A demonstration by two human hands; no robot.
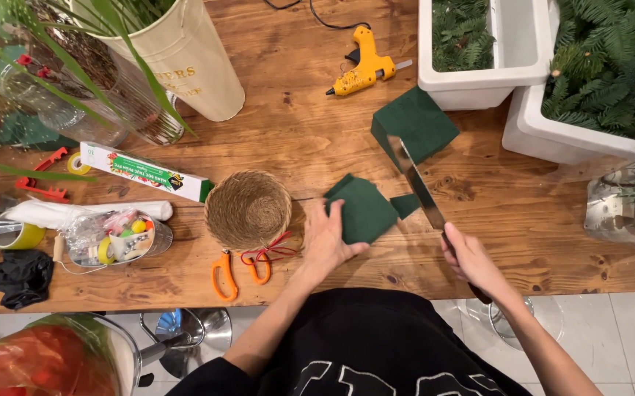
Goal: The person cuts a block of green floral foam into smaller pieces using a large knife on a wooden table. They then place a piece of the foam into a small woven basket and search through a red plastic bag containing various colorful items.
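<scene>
You're at a florist's craft workbench, by the look of it: a wooden tabletop (317, 139) carries green floral foam blocks (414, 123), a yellow glue gun (362, 67) and orange scissors (231, 273). White tubs of evergreen cuttings (589, 81), a cream flower bucket (178, 55) and a small woven basket (248, 209) surround you.

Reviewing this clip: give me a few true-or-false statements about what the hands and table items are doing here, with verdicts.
1. The left hand presses on a flat dark green foam piece. True.
2. The right hand holds orange-handled scissors. False: it grips a long steel-bladed knife; the scissors lie on the wooden table.
3. The round woven straw basket sits left of the foam piece. True.
4. The yellow glue gun lies inside the basket. False: it rests on the table near the white rectangular planter.
</scene>
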